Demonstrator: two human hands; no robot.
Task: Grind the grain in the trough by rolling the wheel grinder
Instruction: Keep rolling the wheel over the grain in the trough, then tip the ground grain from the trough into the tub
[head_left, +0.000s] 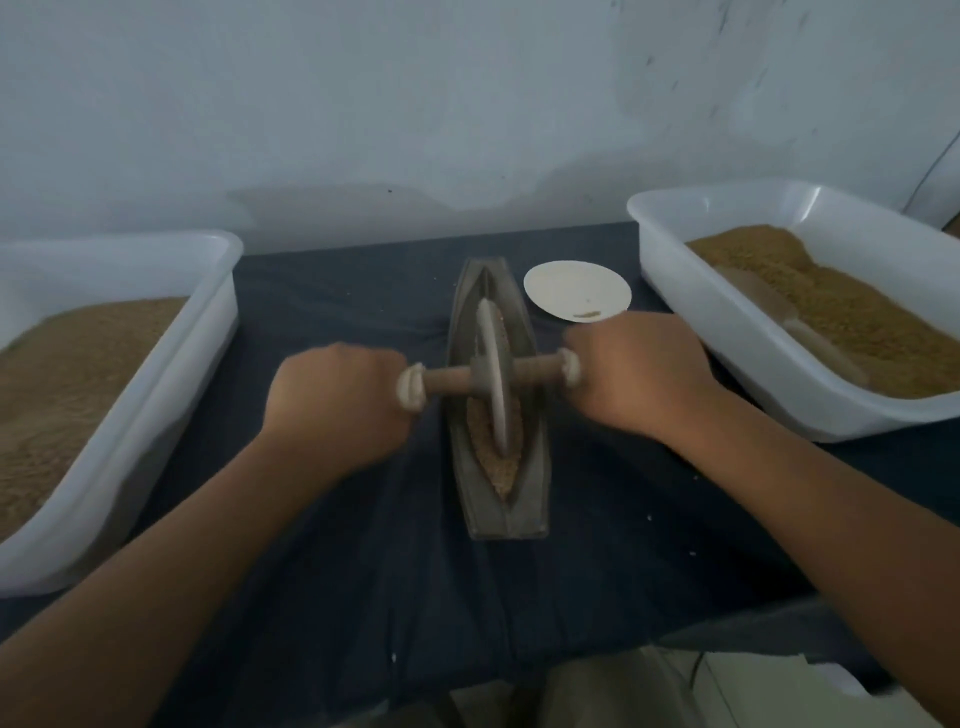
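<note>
Cloth (337, 545) is spread under everything. Left tub (156, 374) is set at 9 o'clock, right tub (727, 332) at 2 o'clock, both filled with grain. Trough (530, 499) is laid centre, along 12–6 line. Left hand (332, 405) and right hand (639, 374) are wrapped round axle ends of wheel grinder (493, 364), disc seated mid-trough. Plate (571, 291) is placed at 1 o'clock. Trough grain (501, 473) is banked toward 6 o'clock. Risk: grain could be spilled over 6 o'clock tip by overlong stroke; trough could be skidded on cloth by uneven push.

Two hands (337, 400) (639, 374); two white tubs (171, 358) (727, 338); one trough (511, 519); one wheel grinder (496, 374); one plate (574, 293).
</note>
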